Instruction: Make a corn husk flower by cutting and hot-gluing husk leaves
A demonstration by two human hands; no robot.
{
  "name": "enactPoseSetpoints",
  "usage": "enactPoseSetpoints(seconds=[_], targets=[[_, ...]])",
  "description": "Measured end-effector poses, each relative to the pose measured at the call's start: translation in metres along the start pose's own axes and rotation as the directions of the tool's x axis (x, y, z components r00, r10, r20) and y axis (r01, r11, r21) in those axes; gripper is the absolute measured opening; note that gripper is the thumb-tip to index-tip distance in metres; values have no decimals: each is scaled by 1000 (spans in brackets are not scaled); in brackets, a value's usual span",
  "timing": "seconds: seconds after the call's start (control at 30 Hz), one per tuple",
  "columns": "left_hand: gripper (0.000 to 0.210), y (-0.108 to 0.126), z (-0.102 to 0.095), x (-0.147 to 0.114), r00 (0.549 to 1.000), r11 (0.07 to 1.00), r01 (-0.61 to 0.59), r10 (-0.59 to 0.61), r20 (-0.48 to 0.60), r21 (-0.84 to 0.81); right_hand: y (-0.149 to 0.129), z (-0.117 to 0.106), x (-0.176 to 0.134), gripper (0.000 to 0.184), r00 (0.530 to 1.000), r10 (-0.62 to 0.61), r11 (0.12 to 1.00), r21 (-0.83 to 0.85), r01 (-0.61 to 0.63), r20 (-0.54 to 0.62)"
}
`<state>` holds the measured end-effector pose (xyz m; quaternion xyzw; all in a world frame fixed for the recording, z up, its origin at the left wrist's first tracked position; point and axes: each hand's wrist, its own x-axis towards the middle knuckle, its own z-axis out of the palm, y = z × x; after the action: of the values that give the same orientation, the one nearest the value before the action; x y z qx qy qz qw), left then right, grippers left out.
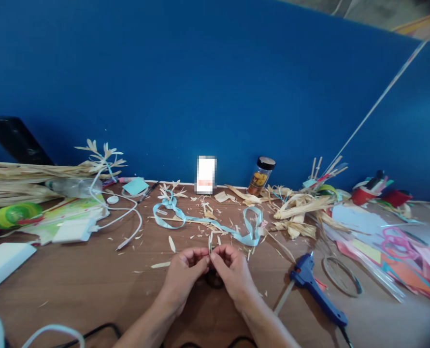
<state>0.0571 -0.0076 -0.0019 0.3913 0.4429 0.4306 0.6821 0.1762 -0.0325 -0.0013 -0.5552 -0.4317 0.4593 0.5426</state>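
Near the front middle of the table, my left hand point(188, 270) and my right hand point(233, 268) meet fingertip to fingertip, both closed in a pinch. Between them a thin, pale strip of dried husk point(210, 239) sticks up; its lower part is hidden by the fingers. Just beyond the hands lies a curled light-blue ribbon point(215, 226). A small flower of husk petals point(171, 191) rests by the ribbon's left end. Cut husk petals point(172, 244) and scraps are scattered around the hands.
A blue glue gun point(318, 287) lies to the right, beside a tape ring point(340, 275). Dried husks point(302, 208) and a black-lidded jar point(261, 175) are farther back. At left are a white charger point(75, 230) with cable and a power strip point(7, 266). A blue partition point(207, 87) closes the back.
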Motion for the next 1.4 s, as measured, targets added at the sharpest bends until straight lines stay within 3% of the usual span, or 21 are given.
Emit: enactPoseSetpoints(seconds=[0.83, 1.13, 1.4], targets=[[20, 2, 0, 0, 999, 997, 47, -46, 18, -67, 5, -3, 0, 15, 999, -47, 998, -50, 46, -19], [22, -5, -5, 3, 999, 1000, 6, -5, 50, -11, -6, -3, -3, 11, 983, -178, 948, -273, 161, -37], [19, -5, -6, 3, 998, 1000, -5, 5, 59, -7, -7, -1, -4, 11, 983, -186, 936, -305, 174, -11]])
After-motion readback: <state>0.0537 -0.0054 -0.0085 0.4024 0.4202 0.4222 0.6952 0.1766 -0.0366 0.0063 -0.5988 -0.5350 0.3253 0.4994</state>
